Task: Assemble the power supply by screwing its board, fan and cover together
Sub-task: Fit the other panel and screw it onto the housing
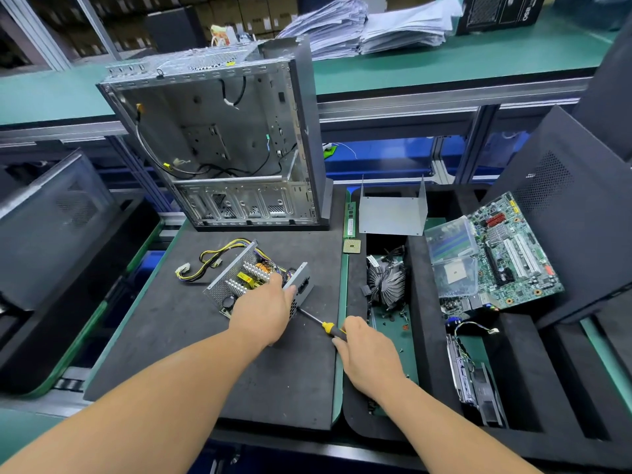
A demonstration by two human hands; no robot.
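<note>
The left hand (265, 307) is gripping the open power supply (254, 280) on the dark worktop (191, 336), so it should be bracing firmly while the right hand (367, 352), wrapped round the screwdriver (319, 322), is keeping it square to the grey side wall, heatsinks and yellow wires showing.

power supply (254, 280) | open, cover off, board exposed | tilted on dark foam mat (191, 336)

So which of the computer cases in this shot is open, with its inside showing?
The silver computer case standing upright behind the power supply: its side panel is off, showing bare metal and loose cables. The black cases at the left and right are closed.
</note>
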